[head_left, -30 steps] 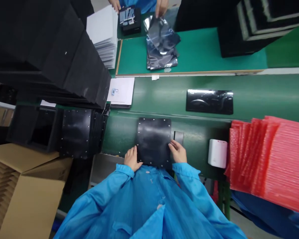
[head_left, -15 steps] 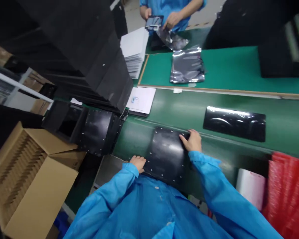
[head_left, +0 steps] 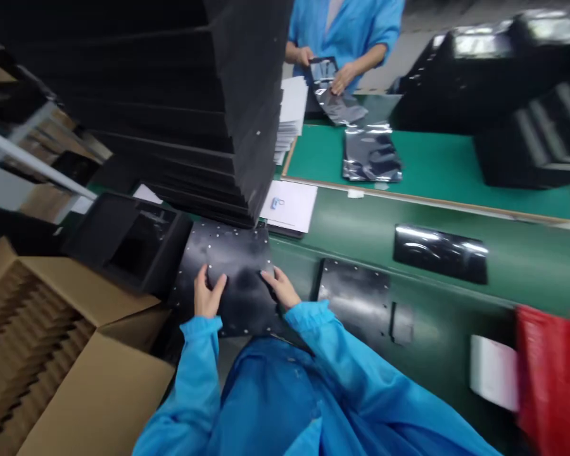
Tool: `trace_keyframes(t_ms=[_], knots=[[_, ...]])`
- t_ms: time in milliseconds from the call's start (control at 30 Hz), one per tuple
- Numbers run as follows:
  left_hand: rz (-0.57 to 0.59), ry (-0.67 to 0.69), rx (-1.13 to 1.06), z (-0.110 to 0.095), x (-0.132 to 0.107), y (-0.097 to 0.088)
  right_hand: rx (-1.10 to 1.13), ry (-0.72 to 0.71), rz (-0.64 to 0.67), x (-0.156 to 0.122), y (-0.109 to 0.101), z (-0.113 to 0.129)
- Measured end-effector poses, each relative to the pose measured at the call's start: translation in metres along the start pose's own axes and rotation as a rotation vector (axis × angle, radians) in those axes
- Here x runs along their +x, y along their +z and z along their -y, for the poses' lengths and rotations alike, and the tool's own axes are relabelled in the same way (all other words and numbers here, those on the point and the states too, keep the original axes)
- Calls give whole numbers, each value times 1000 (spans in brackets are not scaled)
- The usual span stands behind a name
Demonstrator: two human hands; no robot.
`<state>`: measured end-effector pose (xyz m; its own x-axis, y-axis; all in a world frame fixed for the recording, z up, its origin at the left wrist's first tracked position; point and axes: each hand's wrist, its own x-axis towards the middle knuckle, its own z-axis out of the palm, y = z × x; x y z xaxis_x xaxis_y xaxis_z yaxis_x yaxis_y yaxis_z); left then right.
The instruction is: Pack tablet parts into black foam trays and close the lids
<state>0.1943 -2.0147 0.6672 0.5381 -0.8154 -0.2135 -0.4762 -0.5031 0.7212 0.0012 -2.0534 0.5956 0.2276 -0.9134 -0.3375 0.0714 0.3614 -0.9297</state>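
My left hand (head_left: 208,292) and my right hand (head_left: 279,286) lie on a black riveted sheet (head_left: 232,253), fingers apart, at the end of the green conveyor belt (head_left: 342,234). The sheet's near part sags below the belt edge, and its rows of small pale studs show. A second riveted black sheet (head_left: 354,294) lies on the belt to the right of my right hand, with nothing touching it. Blue sleeves cover both my arms.
A tall black foam stack (head_left: 171,95) looms at left, above an open cardboard box (head_left: 61,354). A co-worker's hands (head_left: 323,69) hold silver bags across the belt. A glossy black tray (head_left: 439,253), white roll (head_left: 494,373) and red bubble bags (head_left: 553,380) lie right.
My hands have moved left from the sheet on the belt onto the riveted sheet by the foam stack. The view has swung, and the co-worker now holds a silver bag higher up.
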Motion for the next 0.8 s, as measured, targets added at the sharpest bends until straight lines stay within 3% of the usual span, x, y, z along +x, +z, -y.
trace_keyframes(t_ms=[100, 200, 267, 333, 433, 533, 600, 667, 733, 800], knots=[[275, 67, -237, 3, -46, 51, -147, 44, -271, -40, -78, -10], [510, -17, -326, -17, -74, 120, -254, 64, -564, -87, -151, -24], [603, -99, -313, -34, -84, 162, -242, 74, -663, -109, -182, -35], [649, -127, -274, -47, -90, 192, -207, 64, -694, -125, -202, -44], [651, -23, -122, -58, -99, 209, -182, 30, -733, -144, -226, -52], [562, 283, 142, -70, -117, 209, -337, -20, -755, -160, -256, -52], [542, 508, 308, -81, -137, 209, -648, -64, -661, -164, -282, -48], [605, 635, 468, -92, -161, 217, -1026, -109, -417, -162, -309, -43], [682, 649, 634, -100, -185, 230, -1294, -144, -104, -155, -334, -38], [712, 616, 774, -102, -204, 244, -1422, -180, 125, -150, -356, -36]])
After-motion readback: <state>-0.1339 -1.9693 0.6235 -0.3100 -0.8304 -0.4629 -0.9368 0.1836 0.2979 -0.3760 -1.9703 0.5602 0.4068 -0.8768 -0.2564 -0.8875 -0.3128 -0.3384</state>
